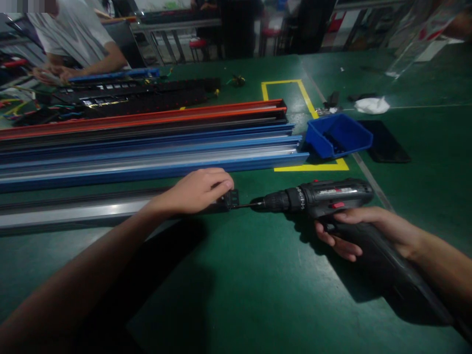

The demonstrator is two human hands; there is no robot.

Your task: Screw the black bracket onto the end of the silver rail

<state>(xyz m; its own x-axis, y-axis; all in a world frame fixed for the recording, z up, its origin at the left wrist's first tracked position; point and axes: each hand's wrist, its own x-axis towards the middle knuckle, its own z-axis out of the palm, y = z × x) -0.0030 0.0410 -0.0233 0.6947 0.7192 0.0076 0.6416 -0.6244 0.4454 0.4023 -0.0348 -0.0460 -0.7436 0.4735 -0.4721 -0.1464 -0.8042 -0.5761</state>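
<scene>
My right hand (354, 233) grips a black power drill (335, 192) by its handle, with a finger near the trigger. Its long thin bit (243, 205) points left, and the tip meets the black end cap (232, 198) of a long grey metal channel (110, 210). Over that same end lies my left hand (199, 189), fingers curled around the channel and thumb by the cap. The channel stretches left out of view. Whether a screw sits at the bit's tip is too small to tell.
Behind the channel lie blue channels (221, 164), a black one and an orange-red one (221, 109). A blue bin (339, 140) with small dark parts stands beside a dark flat slab (385, 141). Yellow tape (311, 167) marks the green table. Across it, a person (81, 39) handles a blue piece.
</scene>
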